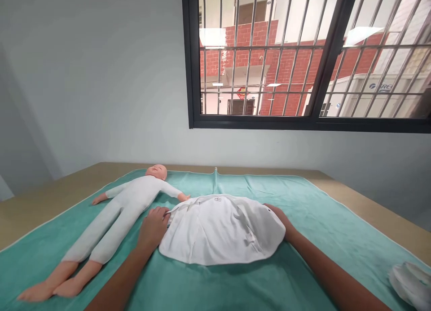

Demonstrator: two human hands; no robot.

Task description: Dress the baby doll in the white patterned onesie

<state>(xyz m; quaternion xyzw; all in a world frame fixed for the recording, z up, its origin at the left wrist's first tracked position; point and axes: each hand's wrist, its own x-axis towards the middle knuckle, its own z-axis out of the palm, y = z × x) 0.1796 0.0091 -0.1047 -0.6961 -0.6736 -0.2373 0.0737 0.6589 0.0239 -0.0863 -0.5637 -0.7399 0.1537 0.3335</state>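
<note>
A white baby garment (218,232) lies spread in front of me, with a small printed label at its top edge and folds on its right half. My left hand (155,223) grips its left edge with curled fingers. At the right edge, my right hand (279,216) holds the cloth, which hides most of its fingers. Left of the garment, a baby doll (134,194) in a white long-sleeved suit lies on its back, its feet toward me. One doll hand touches or nearly touches the garment's upper left edge.
A green sheet (336,239) covers most of the tan tabletop (340,185). At the lower right lies a crumpled white cloth item (409,282), partly out of view. Behind the table stand a pale wall (117,77) and a barred window with a dark frame (252,121).
</note>
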